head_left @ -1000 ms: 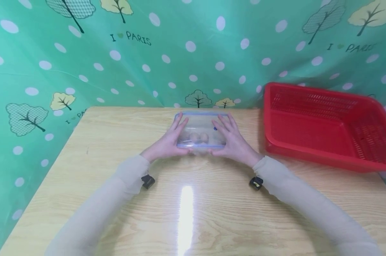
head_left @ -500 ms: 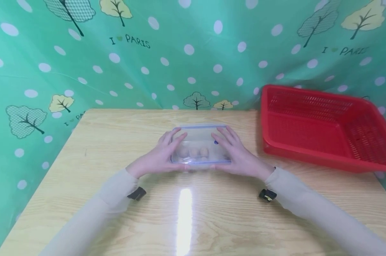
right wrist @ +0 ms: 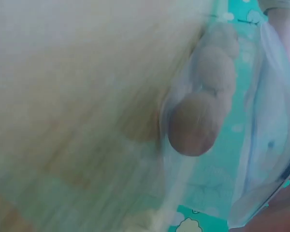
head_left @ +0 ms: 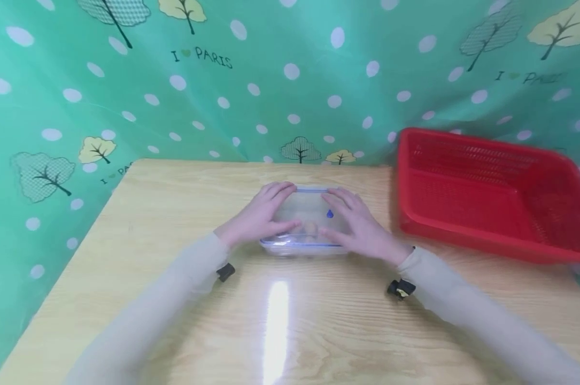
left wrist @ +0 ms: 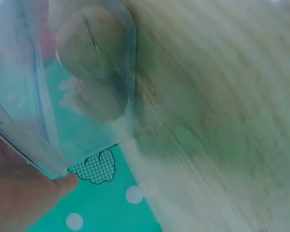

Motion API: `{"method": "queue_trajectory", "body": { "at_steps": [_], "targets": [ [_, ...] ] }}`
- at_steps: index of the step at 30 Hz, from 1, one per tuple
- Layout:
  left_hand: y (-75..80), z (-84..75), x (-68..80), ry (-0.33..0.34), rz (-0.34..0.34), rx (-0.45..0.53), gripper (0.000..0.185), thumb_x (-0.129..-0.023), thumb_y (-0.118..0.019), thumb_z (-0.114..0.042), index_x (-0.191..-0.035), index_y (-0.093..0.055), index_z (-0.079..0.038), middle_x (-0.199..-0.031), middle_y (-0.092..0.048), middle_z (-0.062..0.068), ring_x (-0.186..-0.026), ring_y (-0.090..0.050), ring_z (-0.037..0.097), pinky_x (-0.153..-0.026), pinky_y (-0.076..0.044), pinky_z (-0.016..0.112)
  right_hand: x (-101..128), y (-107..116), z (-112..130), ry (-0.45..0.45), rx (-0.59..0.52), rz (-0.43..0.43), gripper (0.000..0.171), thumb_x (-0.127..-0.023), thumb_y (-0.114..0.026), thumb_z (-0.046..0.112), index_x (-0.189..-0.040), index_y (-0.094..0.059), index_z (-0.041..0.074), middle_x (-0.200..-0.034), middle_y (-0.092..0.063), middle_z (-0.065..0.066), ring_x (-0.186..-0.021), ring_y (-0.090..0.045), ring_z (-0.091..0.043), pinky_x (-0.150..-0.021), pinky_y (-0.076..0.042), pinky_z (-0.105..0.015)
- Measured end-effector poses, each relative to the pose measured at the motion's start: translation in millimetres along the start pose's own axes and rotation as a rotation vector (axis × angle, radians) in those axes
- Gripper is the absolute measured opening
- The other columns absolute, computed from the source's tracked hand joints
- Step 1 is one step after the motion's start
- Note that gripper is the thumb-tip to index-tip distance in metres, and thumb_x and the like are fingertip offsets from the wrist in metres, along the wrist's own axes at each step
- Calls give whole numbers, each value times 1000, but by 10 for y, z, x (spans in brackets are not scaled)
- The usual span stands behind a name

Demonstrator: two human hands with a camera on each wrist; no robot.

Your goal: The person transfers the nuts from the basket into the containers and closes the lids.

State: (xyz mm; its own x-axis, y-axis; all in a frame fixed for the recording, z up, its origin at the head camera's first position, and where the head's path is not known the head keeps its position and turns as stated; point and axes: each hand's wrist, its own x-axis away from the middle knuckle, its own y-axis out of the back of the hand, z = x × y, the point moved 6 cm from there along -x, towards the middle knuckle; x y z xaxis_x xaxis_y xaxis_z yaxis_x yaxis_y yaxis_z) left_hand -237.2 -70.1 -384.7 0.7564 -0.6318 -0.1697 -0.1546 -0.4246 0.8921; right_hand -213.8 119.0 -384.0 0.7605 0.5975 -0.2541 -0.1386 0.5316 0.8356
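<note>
A clear lidded food container (head_left: 304,249) with a blue-edged lid sits on the wooden table in front of me. Several brownish, egg-like round things (right wrist: 194,124) show through its wall in the right wrist view, and two of them appear near its end in the left wrist view. My left hand (head_left: 261,214) lies over the lid's left part, fingers at the far edge and thumb across the top. Over the right part is my right hand (head_left: 359,224), fingers spread and fairly straight. Both hands cover the lid's ends in the head view.
To the right stands a large red plastic basket (head_left: 463,238), its near corner not far from my right hand. A green patterned cloth (head_left: 198,96) hangs behind the table's (head_left: 174,187) back edge.
The container has come nearer to me between my hands. Both thumbs have shifted from its near edge onto the lid, and my left hand has moved inward from the side.
</note>
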Motion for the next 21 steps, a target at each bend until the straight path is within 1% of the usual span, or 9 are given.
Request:
{"method": "queue_trajectory", "body": {
  "at_steps": [2, 4, 8, 11, 15, 18, 21],
  "targets": [
    [-11, 6, -37, -9, 5, -19, 81, -91, -61, -46, -147, -31, 5, -151, -30, 19, -139, -25, 34, -116, -13, 44, -46, 14, -32, -6, 0, -17, 70, -97, -52, 46, -147, -37, -1, -151, -31, -19, -140, -22, -36, -111, -12, -61],
    [-13, 4, -54, -14, 3, -33, 83, -91, -60, -48, -146, -31, 6, -151, -31, 20, -138, -26, 34, -116, -11, 46, -94, 13, -53, -13, 1, -34, 67, -98, -50, 45, -145, -39, -2, -150, -34, -20, -139, -24, -35, -112, -11, -61],
    [-4, 24, -47, -4, -17, -12, 83, -89, -62, -48, -145, -33, 6, -148, -34, 20, -137, -28, 33, -116, -9, 50, -188, -14, -44, -21, 50, -60, 67, -95, -56, 43, -143, -43, -1, -146, -40, -19, -137, -30, -33, -112, -12, -61],
    [-14, 47, -49, -5, -23, 21, 82, -88, -63, -48, -144, -34, 5, -146, -35, 21, -136, -29, 33, -115, -15, 48, -236, -29, -32, -39, 84, -66, 67, -93, -59, 43, -142, -45, 0, -144, -43, -18, -135, -34, -34, -111, -13, -62],
    [-20, 74, -50, 14, -22, 41, 82, -88, -63, -49, -145, -33, 2, -146, -34, 20, -135, -29, 33, -113, -24, 46, -292, -38, -38, -65, 98, -62, 66, -93, -57, 46, -141, -47, 2, -142, -46, -17, -134, -36, -34, -111, -11, -62],
    [-23, 81, -57, 29, -21, 54, 82, -87, -63, -50, -145, -33, 0, -146, -34, 17, -135, -29, 32, -112, -25, 47, -313, -39, -60, -88, 90, -64, 64, -93, -57, 47, -139, -49, 3, -141, -47, -15, -134, -37, -32, -113, -9, -59],
    [-32, 83, -70, 30, -25, 67, 81, -87, -63, -49, -144, -34, 0, -145, -35, 17, -134, -30, 31, -111, -26, 48, -319, -38, -80, -108, 87, -60, 67, -91, -59, 51, -139, -49, 5, -141, -47, -15, -134, -37, -31, -114, -9, -56]
  ]
}}
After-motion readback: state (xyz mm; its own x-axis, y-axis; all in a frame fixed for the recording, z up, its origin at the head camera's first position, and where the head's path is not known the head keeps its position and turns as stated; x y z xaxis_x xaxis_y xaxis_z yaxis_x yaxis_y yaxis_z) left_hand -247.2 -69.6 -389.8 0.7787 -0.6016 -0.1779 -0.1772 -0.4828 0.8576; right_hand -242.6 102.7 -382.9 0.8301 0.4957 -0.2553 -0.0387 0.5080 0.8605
